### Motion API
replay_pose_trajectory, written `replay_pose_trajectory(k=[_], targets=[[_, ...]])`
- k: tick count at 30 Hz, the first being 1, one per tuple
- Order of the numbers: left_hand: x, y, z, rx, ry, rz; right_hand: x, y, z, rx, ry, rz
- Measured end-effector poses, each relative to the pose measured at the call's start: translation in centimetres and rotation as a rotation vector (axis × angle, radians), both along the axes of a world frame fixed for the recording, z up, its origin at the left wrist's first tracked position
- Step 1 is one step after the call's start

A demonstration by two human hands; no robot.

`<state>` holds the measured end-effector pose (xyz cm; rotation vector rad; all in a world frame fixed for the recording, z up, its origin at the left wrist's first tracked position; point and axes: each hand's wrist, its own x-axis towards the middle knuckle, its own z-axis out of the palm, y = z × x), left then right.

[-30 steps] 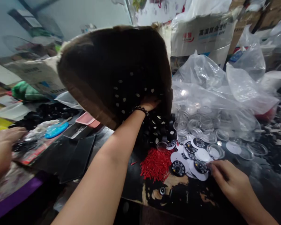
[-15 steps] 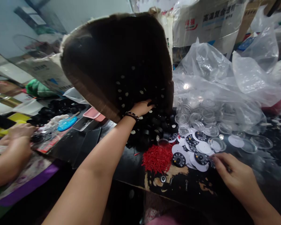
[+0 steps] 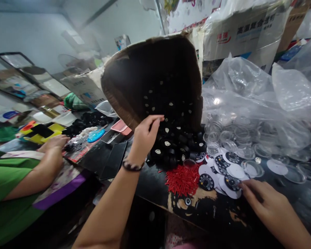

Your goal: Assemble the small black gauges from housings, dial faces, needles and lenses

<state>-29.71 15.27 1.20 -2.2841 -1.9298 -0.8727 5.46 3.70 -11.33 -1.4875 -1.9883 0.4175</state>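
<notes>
My left hand [image 3: 145,136] is at the mouth of a large dark-lined carton [image 3: 155,62], above a heap of black round parts [image 3: 171,152] with small pale plates on them. Its thumb and fingers are pinched together, and whatever is between them is hidden. My right hand [image 3: 266,200] is low on the right, with thumb and forefinger closed at the edge of a black-and-white printed dial disc [image 3: 232,182]. White discs [image 3: 235,170] and more printed dials lie piled beside it. Left of them is a heap of thin red pointers [image 3: 182,180].
Clear round covers [image 3: 241,133] spill from a plastic bag [image 3: 233,76] on the right. A metal ring [image 3: 188,201] lies near the worn front edge. At left are a black phone-like slab [image 3: 114,159], a pink tray [image 3: 121,127], a blue lid [image 3: 95,135] and a co-worker's arm [image 3: 45,169].
My left hand has drawn back from deeper among the black parts towards me, its fingers coming together. My right hand stays by the dials. The view has shifted, showing more of the co-worker.
</notes>
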Motion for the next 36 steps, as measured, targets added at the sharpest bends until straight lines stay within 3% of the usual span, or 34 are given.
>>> replay_pose_trajectory(k=[2,4,7,10,13,16,18,20,23,29,32,36], targets=[[-1.1,-3.6,-1.0,0.012,0.008,0.002,-0.3,-0.3,0.1,-0.009,0.024,-0.030],[-2.2,-5.9,-3.1,-0.024,0.030,-0.018,-0.7,-0.6,0.3,-0.020,0.052,-0.060],[-3.5,-6.5,-6.5,-0.070,0.053,-0.036,-1.1,-0.6,0.5,-0.029,0.082,-0.066],[-4.1,-5.7,-8.2,-0.031,0.022,-0.007,-1.2,-0.7,0.9,-0.038,0.117,-0.078],[-2.9,-6.3,-8.4,0.088,-0.082,0.063,-1.6,-1.6,2.2,-0.088,0.184,-0.088],[1.0,-9.5,-8.9,0.159,-0.217,0.081,-3.3,-2.9,3.9,-0.333,0.345,0.024],[4.6,-12.4,-9.8,0.058,-0.266,-0.063,-4.8,-3.1,4.6,-0.517,0.463,0.156],[8.1,-15.1,-10.6,-0.111,-0.351,-0.221,-5.8,-2.9,4.8,-0.599,0.516,0.185],[11.6,-17.1,-10.9,-0.389,-0.641,-0.241,-6.0,-2.4,4.7,-0.662,0.617,0.124],[12.7,-16.1,-10.2,-0.866,-1.376,-0.150,-4.8,-2.2,4.2,-0.772,0.814,0.079],[12.9,-16.1,-10.7,-0.954,-1.542,-0.117,-4.8,-2.4,4.4,-0.755,0.749,0.063],[13.2,-16.8,-11.9,-1.013,-1.575,-0.076,-4.9,-3.2,5.0,-0.704,0.553,0.063]])
